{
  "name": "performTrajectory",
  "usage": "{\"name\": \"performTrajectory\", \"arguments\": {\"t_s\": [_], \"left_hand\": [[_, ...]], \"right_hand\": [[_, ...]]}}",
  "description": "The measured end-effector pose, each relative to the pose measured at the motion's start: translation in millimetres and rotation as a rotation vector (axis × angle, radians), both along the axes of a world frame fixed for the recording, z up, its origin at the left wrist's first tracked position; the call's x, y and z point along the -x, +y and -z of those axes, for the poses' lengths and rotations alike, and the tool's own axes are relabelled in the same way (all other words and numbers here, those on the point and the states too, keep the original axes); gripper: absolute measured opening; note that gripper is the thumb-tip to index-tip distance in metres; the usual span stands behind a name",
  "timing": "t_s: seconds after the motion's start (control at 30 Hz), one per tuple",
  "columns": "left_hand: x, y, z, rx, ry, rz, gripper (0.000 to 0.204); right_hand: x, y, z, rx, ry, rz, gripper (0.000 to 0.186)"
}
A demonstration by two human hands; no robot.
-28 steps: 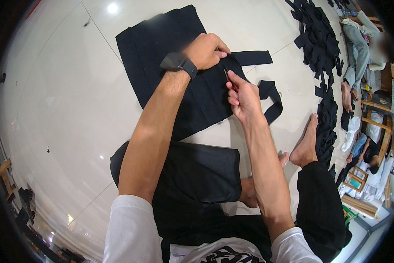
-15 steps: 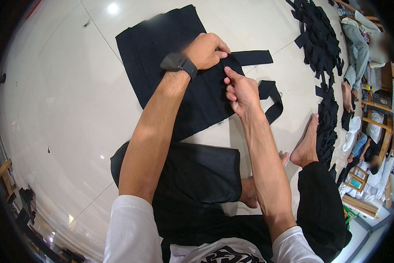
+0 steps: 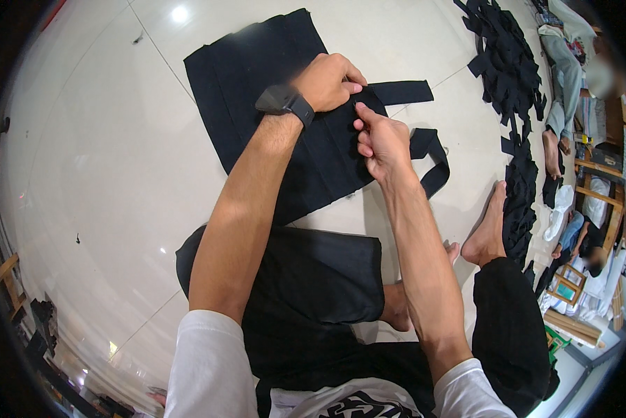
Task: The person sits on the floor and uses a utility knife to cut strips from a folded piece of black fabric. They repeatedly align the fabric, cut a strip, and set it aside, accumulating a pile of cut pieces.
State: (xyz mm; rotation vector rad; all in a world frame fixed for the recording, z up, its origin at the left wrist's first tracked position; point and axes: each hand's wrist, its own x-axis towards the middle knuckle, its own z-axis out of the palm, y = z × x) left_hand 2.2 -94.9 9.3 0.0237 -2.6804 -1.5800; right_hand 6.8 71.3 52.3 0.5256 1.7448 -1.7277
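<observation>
Black cloth [image 3: 247, 90] lies flat on the floor [image 3: 104, 209], the left hand [image 3: 325, 80] pinching its edge with its fingers; just beside, the right hand [image 3: 386, 145] clenches its fingers round a mostly hidden thin tool [image 3: 355, 104], so this edge looks unfinished; rightward, a straight strap [image 3: 403, 92] and a curled strap [image 3: 436, 174] seem already attached.

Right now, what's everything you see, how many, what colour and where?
floor: one, pale, underneath
cloth panel: one, black, upper middle
straps: two, black, beside panel
strip heap: one, black, upper right
other people: at least two, mixed, far right
wooden pieces: several, brown, far right
thin tool: one, colour unclear, right fingertips
watch: one, dark, left wrist
trousers: one, black, bottom middle
feet: two, bare, lower right
left hand: one, bare, on panel
right hand: one, bare, over panel
</observation>
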Motion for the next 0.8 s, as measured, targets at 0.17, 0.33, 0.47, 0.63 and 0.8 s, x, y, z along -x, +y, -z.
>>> {"name": "performTrajectory", "arguments": {"t_s": [0.17, 0.33, 0.47, 0.63, 0.8], "left_hand": [[0.0, -1.0, 1.7, 0.003, 0.018, -0.01, 0.019], [0.8, -1.0, -0.6, -0.001, 0.014, -0.024, 0.021], [2.6, 6.2, -12.2, -0.02, 0.026, -0.043, 0.024], [-1.8, 16.9, -23.5, -0.154, 0.033, -0.072, 0.017], [-11.2, 59.9, -74.9, -0.27, 0.148, 0.025, 0.025]], "right_hand": [[-8.4, 16.6, -6.4, -0.133, 0.092, -0.048, 0.032], [-1.4, 105.7, -14.0, -0.529, 0.529, -0.109, 0.037], [7.7, 200.4, -9.1, -0.883, 0.862, -0.124, 0.046], [-1.0, 247.2, 0.5, -1.121, 0.804, -0.13, 0.053], [27.8, 215.0, -47.8, -0.591, 0.656, -0.136, 0.058]]}}
